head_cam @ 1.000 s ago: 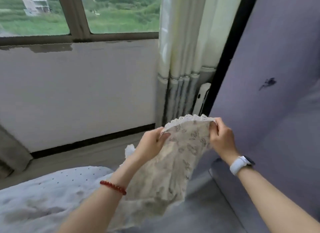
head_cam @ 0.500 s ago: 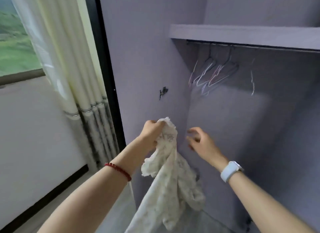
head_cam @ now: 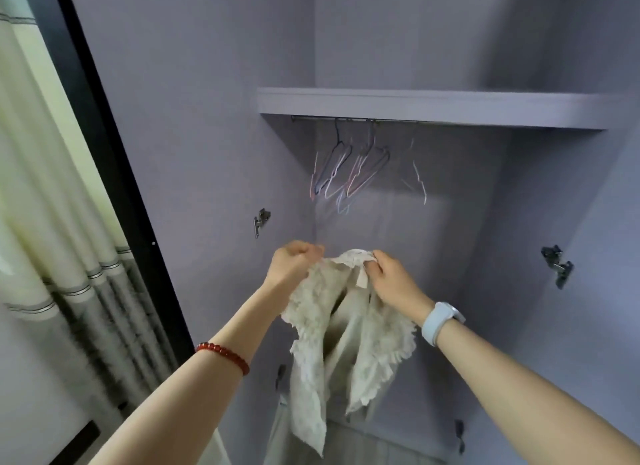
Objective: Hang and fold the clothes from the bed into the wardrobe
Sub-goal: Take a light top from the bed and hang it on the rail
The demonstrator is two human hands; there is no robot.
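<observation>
A cream, lace-trimmed garment (head_cam: 349,329) hangs in the air in front of the open grey wardrobe (head_cam: 194,125). My left hand (head_cam: 292,265) grips its top edge on the left. My right hand (head_cam: 389,279) pinches the top edge on the right, near a small label. The cloth droops below both hands. Above them, several thin wire hangers (head_cam: 349,170) hang from the rail (head_cam: 391,120) under the wardrobe shelf (head_cam: 433,108). The hangers carry no clothes.
Metal door hinges sit on the left wall (head_cam: 261,220) and the right wall (head_cam: 557,265) of the wardrobe. A black frame edge (head_cam: 114,173) and pale pleated curtains (head_cam: 45,194) stand to the left. The bed is out of view.
The view has swung from the window and bed to the wardrobe interior. My right hand had let go of the garment half a second ago and now pinches its top edge again.
</observation>
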